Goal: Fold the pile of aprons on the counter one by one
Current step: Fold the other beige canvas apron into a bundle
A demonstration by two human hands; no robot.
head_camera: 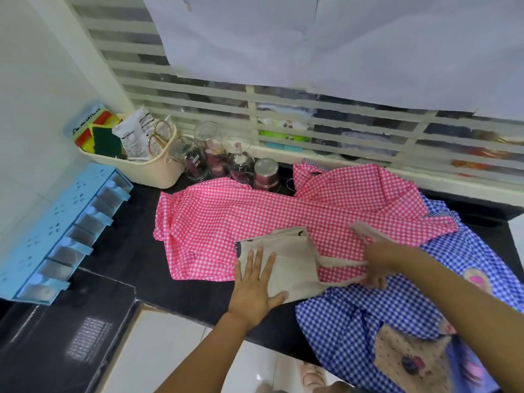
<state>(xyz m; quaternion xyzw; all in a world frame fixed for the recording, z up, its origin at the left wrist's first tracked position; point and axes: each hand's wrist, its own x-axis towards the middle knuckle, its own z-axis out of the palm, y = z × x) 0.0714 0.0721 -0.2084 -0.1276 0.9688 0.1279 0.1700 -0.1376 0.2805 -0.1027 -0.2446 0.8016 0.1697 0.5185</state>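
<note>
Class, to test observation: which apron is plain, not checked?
The beige apron, under the left hand; the pink apron and blue apron are checked.

Kitchen corner, seen from above. A black table (133,248) runs below a louvred window (198,90) with cream horizontal slats. White paper sheets (312,38) cover the window's upper part. A plain white wall (34,80) closes the left side, with a pale blue drawer rack (56,228) set against it. Glossy white floor tiles (255,361) show below the table's front edge. Lighting is soft and even.
</note>
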